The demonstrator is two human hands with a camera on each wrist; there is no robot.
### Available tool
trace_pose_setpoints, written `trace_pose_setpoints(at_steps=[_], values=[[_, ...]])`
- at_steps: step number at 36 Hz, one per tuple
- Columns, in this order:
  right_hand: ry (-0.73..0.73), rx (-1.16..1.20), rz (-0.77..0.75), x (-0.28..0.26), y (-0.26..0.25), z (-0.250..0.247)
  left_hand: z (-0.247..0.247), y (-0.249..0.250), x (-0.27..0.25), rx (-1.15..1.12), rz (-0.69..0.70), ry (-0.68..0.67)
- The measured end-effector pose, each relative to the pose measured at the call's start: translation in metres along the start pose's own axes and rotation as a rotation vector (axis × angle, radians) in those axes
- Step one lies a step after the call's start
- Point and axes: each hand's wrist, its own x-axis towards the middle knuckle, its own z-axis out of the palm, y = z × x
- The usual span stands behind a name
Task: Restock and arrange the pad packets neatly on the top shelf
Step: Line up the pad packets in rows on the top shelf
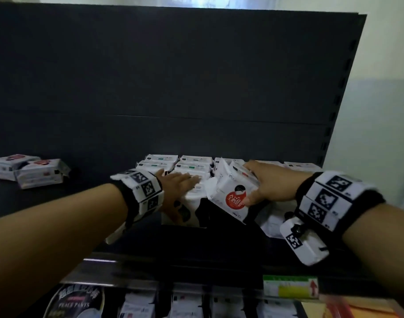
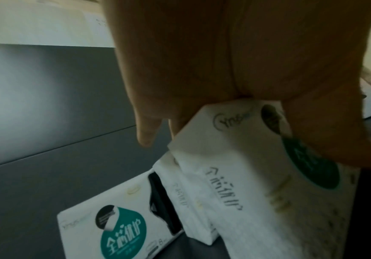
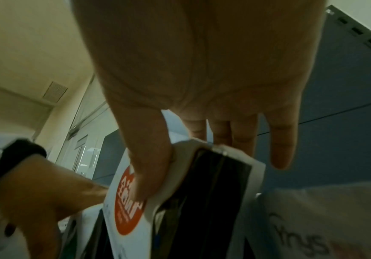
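Observation:
White pad packets stand in rows [image 1: 193,164] on the dark top shelf [image 1: 86,203], centre to right. My left hand [image 1: 182,187] lies over the front packet of the left row, a white packet with a teal label [image 2: 257,175]. Its thumb [image 2: 326,126] presses the label face while the fingers reach over the top. My right hand [image 1: 253,183] grips a white packet with a red round label [image 1: 228,193], tilted leftward above the row. The right thumb [image 3: 149,166] is on the red label [image 3: 124,210] and the fingers are behind the packet.
Two loose red-label packets [image 1: 29,172] lie at the shelf's far left. Another teal-label packet [image 2: 113,227] lies flat beside the held one. A white packet [image 1: 274,216] sits at the front right. The dark back panel [image 1: 173,76] rises behind. More goods [image 1: 77,301] fill the lower shelf.

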Motion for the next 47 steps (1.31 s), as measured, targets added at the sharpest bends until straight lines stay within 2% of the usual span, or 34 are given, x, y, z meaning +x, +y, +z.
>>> trace_pose_setpoints(at_steps=[5,11,15,19,24,30,34,38,42,47], values=[[0.009,-0.097,0.029,0.003,-0.002,0.004,0.000,-0.001,0.001,-0.054,-0.006,-0.004],[0.002,-0.109,0.077,0.001,0.002,-0.001,0.003,-0.004,0.001,-0.079,-0.014,-0.015],[-0.031,-0.299,0.113,0.005,-0.004,0.007,0.004,-0.002,0.000,-0.098,-0.018,-0.007],[-0.074,-0.392,0.066,0.016,-0.011,0.024,0.005,0.000,-0.001,-0.105,-0.027,0.002],[0.054,-0.482,0.020,0.024,-0.011,0.035,0.005,0.001,0.000,-0.133,-0.041,0.001],[0.078,-0.349,0.034,0.009,0.006,0.031,0.006,0.001,0.003,-0.148,-0.030,0.018],[0.022,-0.159,0.084,-0.017,0.029,0.013,0.006,-0.002,0.005,-0.156,-0.017,0.003],[0.050,-0.033,0.219,-0.049,0.060,-0.009,0.007,-0.004,0.004,-0.164,-0.005,-0.013],[0.066,-0.128,0.327,-0.066,0.075,-0.014,0.005,-0.003,0.002,-0.176,-0.006,-0.050],[0.070,-0.302,0.296,-0.059,0.064,-0.005,0.002,0.000,0.001,-0.193,0.003,-0.072]])
